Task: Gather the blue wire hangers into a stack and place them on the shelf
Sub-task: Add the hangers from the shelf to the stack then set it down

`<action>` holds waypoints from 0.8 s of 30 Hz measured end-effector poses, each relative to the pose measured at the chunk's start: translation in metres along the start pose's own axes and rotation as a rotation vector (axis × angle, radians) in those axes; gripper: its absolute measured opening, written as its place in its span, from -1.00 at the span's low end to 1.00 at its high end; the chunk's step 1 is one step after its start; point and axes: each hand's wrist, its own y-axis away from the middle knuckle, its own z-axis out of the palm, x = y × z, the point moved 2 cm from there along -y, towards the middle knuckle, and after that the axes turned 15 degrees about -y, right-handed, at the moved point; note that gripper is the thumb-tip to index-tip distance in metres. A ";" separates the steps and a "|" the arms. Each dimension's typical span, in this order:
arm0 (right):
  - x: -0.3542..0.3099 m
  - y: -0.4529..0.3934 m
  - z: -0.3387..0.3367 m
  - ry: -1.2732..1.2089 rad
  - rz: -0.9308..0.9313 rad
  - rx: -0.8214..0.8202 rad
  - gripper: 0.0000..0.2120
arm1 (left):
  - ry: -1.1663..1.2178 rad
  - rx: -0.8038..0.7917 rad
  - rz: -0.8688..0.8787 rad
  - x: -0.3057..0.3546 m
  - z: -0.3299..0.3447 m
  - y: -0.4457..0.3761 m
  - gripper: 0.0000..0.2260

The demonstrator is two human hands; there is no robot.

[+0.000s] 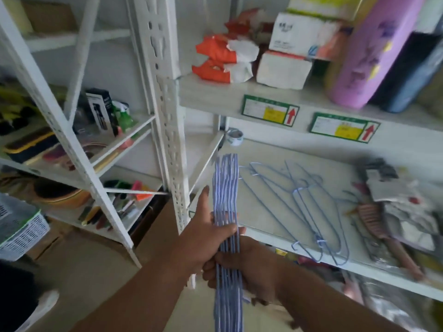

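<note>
A stack of blue wire hangers stands upright, edge-on, in front of the white shelf. My left hand grips the stack at its middle, thumb pointing up. Just below it, my right hand clasps the same stack from the right side. Several loose blue wire hangers lie spread flat on the shelf board to the right of the held stack, their hooks near the front edge.
A perforated white upright post stands just left of the stack. Packaged goods lie at the shelf's right end. A tape roll sits at the back. Tissue packs and a purple roll fill the shelf above.
</note>
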 end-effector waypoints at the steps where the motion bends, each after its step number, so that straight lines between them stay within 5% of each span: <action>1: -0.001 -0.004 -0.002 0.009 0.008 0.020 -0.88 | -0.064 0.026 -0.034 -0.005 -0.001 -0.005 0.03; 5: 0.000 -0.018 -0.011 0.026 -0.003 0.039 -0.88 | 0.011 0.066 -0.183 -0.023 0.000 -0.023 0.04; 9: -0.001 -0.026 -0.027 0.108 0.033 0.041 -0.87 | 0.068 -0.084 -0.271 -0.030 0.010 -0.028 -0.59; 12: -0.013 -0.027 -0.037 0.200 0.049 0.042 -0.86 | 0.148 -0.172 -0.286 -0.033 0.019 -0.030 -0.80; 18: -0.045 -0.015 -0.077 0.682 0.094 0.167 -0.81 | 0.546 -0.147 -0.377 -0.051 0.043 -0.047 -0.60; 22: -0.094 -0.001 -0.157 0.904 -0.017 0.605 -0.47 | 0.688 -0.153 -0.340 -0.043 0.052 -0.059 -0.61; 24: -0.131 0.011 -0.206 1.084 -0.173 0.919 -0.62 | 0.654 -0.142 -0.314 -0.034 0.051 -0.064 -0.60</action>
